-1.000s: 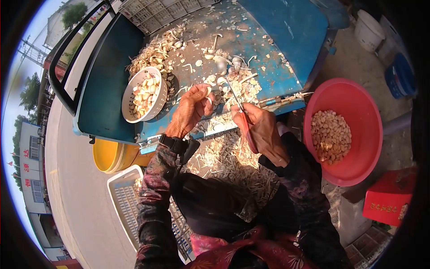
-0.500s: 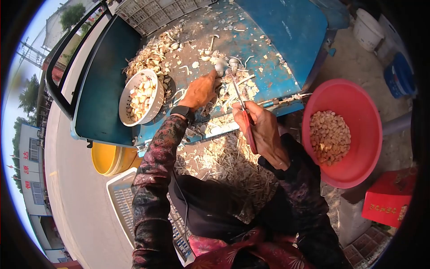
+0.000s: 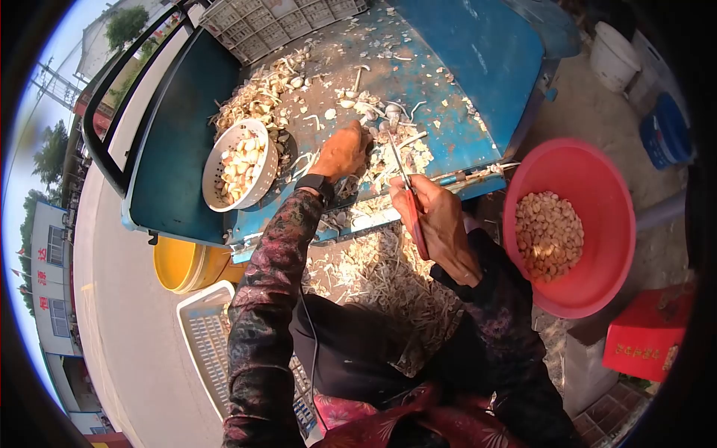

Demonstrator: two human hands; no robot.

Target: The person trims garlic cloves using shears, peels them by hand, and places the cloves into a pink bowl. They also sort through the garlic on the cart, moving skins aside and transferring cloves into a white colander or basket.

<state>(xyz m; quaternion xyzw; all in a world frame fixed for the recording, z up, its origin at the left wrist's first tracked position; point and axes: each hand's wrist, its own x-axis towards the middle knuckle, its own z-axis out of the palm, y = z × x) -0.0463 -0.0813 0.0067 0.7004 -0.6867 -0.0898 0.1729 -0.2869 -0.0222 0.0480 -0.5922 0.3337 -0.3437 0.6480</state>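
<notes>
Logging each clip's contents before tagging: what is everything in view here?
cart bed: one, blue, ahead
garlic heap: one, pale, on cart bed
colander: one, white, left on cart bed, holds cloves
basin: one, red, right, holds cloves
yellow bucket: one, under cart bed
white bucket: one, upper right
tub: one, blue, upper right
grey crate: one, far end of cart bed
white crate: one, lower left
box: one, red, lower right
peelings: one drift, pale, below cart edge
scissors: one pair, red handles, over cart edge
watch: one, black, left wrist
left hand: one, on garlic heap
right hand: one, gripping scissors
</notes>
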